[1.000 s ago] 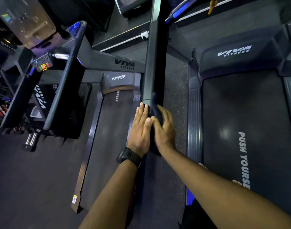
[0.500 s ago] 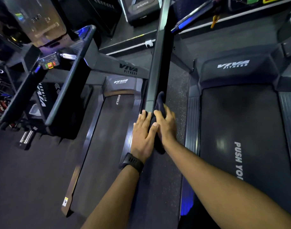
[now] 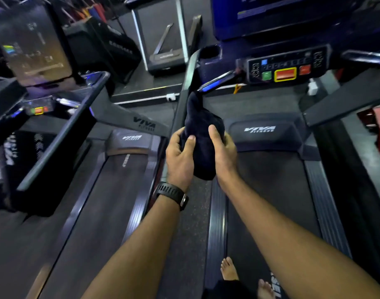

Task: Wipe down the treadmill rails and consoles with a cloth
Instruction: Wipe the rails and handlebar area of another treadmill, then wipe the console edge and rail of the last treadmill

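Navy cloth [image 3: 201,139], bunched thick and dark, clamped between both our hands.

Right of the grip and below it stretches the grey treadmill [image 3: 271,190] we stand on, its lettered hood [image 3: 260,129] just beyond our right knuckles; a second treadmill [image 3: 111,190] lies left of the grip. Above and to the right sits the console [image 3: 314,61], with green, yellow-framed and red buttons [image 3: 285,74]. The dark rail [image 3: 184,83] climbs away above the grip, and the cloth's narrow top runs up beside it; whether they touch, we cannot tell. Our left hand [image 3: 179,156] curls round the cloth's left side, thumb across its front. Our right hand [image 3: 223,152] grips the right side, thumb raised. A black watch [image 3: 174,194] bands the wrist below the grip.
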